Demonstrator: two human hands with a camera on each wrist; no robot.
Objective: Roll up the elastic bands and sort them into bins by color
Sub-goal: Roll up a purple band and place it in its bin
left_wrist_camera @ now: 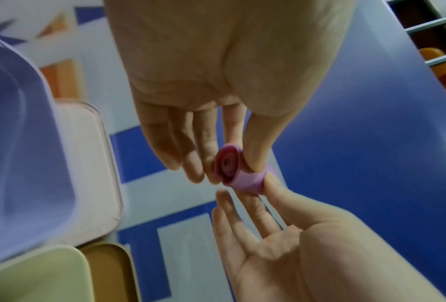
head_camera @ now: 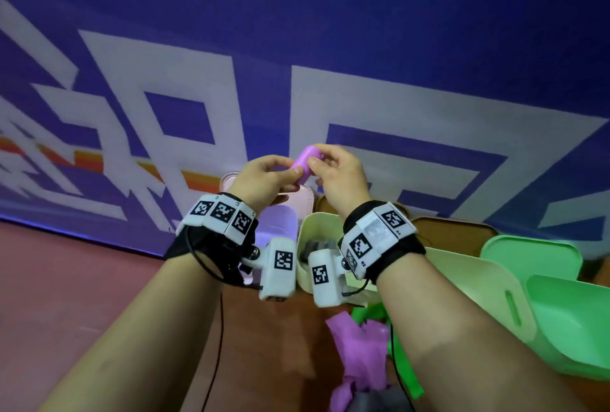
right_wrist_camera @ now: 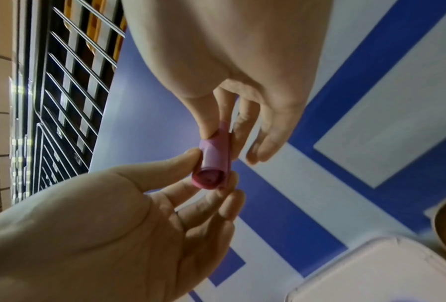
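Observation:
A rolled-up pink elastic band is held in the air between both hands, above the bins. My left hand pinches its near end between thumb and fingers; the left wrist view shows the roll's spiral end in that pinch. My right hand pinches the far end with thumb and forefinger. In the right wrist view the roll lies across both hands' fingertips, with the band's outer edge lying flat along its side.
Under the hands stand a pink bin, a purple bin and a pale yellow-green bin. A brown bin and green bins are to the right. Loose pink, green and grey bands lie near me.

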